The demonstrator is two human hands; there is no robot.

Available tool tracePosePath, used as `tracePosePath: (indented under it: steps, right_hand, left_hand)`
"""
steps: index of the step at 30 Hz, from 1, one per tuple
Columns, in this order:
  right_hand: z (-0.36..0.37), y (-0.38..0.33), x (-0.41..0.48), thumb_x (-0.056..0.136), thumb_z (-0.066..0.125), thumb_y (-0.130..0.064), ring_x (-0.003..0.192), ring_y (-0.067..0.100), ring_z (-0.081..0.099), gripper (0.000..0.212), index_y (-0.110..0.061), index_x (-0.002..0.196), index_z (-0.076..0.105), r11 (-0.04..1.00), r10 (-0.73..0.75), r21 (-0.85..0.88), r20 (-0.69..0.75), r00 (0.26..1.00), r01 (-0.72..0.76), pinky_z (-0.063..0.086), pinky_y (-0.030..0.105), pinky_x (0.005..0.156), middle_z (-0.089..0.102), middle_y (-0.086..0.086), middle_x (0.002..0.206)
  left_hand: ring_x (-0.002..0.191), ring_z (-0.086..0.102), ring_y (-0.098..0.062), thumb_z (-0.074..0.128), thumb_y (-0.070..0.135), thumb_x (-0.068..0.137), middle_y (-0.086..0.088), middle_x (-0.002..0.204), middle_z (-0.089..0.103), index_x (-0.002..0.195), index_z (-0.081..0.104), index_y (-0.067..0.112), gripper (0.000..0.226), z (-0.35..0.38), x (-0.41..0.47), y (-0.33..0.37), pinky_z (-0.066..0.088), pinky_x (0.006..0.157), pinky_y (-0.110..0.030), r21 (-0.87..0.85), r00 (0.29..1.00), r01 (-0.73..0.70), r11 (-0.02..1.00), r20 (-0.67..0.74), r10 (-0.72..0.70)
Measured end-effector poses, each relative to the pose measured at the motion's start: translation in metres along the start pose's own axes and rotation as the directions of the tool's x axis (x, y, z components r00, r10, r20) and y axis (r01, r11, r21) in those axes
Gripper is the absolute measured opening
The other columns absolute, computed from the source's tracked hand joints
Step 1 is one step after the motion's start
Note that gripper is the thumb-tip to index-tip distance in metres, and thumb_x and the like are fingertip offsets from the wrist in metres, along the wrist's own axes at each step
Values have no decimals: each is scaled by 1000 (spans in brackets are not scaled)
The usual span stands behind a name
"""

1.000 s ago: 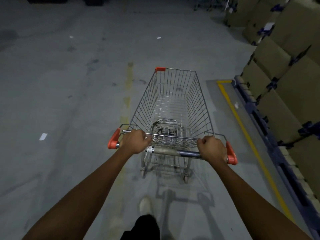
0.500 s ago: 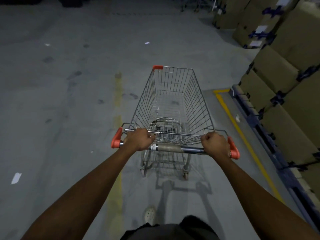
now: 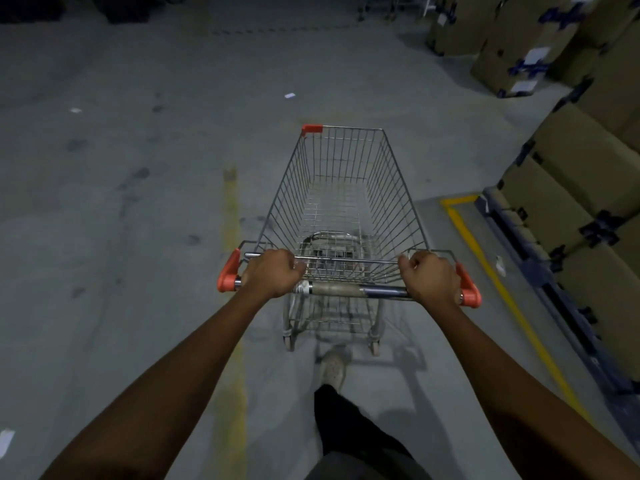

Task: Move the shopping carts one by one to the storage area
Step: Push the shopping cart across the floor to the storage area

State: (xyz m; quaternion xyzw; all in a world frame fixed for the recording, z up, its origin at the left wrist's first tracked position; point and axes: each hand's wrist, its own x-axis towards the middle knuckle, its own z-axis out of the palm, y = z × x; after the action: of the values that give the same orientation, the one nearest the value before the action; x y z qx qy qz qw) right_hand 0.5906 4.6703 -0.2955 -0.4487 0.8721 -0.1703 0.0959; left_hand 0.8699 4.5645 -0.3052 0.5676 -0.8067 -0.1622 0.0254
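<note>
Two hands point(image 3: 273, 273) point(image 3: 431, 277) curled on handle of wire shopping cart point(image 3: 341, 202), orange-capped.

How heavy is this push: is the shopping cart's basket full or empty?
Empty: inside the shopping cart only bare wire and floor show.

wire metal cart point(image 3: 346, 188), matt concrete floor point(image 3: 138, 202)

Your left hand point(image 3: 272, 273) and right hand point(image 3: 431, 277) hide their fingertips round the handle point(image 3: 346, 289). The shopping cart point(image 3: 398, 202) hides its front wheels under its basket. At three o'clock boxes point(image 3: 568, 188) run off the edge, their labels point(image 3: 535, 57) unreadable.
</note>
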Motion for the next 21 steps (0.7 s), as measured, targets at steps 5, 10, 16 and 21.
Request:
tracePosePath:
  steps: [5,10,16,21]
  right_hand:
    - [15,-45,116,93,41,-66,74,26,62,53,-21,78,66,991,-124,-42,120,985,130,46,33,69,60,2,71]
    - [17,-96,214,95,42,-68,68,19,53,56,-20,80,68,945,-293,-65,270,917,321,33,29,59,58,1,70]
    - [42,-145,327,95,42,-68,71,19,57,57,-19,83,67,937,-329,-25,278,902,350,33,29,60,61,1,72]
    - [65,-183,425,94,43,-68,72,20,54,55,-19,83,67,935,-330,-33,276,903,352,36,31,65,60,1,73]
  left_hand:
    - [74,61,-24,48,50,93,-2,76,63,65,51,21,41,-26,111,-11,44,66,-32,-13,1000,16,1000,-25,-16]
    - [70,60,-22,51,48,94,-1,71,63,61,48,22,43,-51,214,-25,36,61,-30,-56,998,29,998,-47,-32]
    - [68,56,-22,49,49,92,-3,73,64,65,51,21,39,-74,326,-45,36,60,-30,-29,993,48,998,-107,-51]
    - [62,58,-22,41,56,85,1,62,58,58,46,20,45,-85,427,-65,40,56,-28,-60,984,37,997,-170,-47]
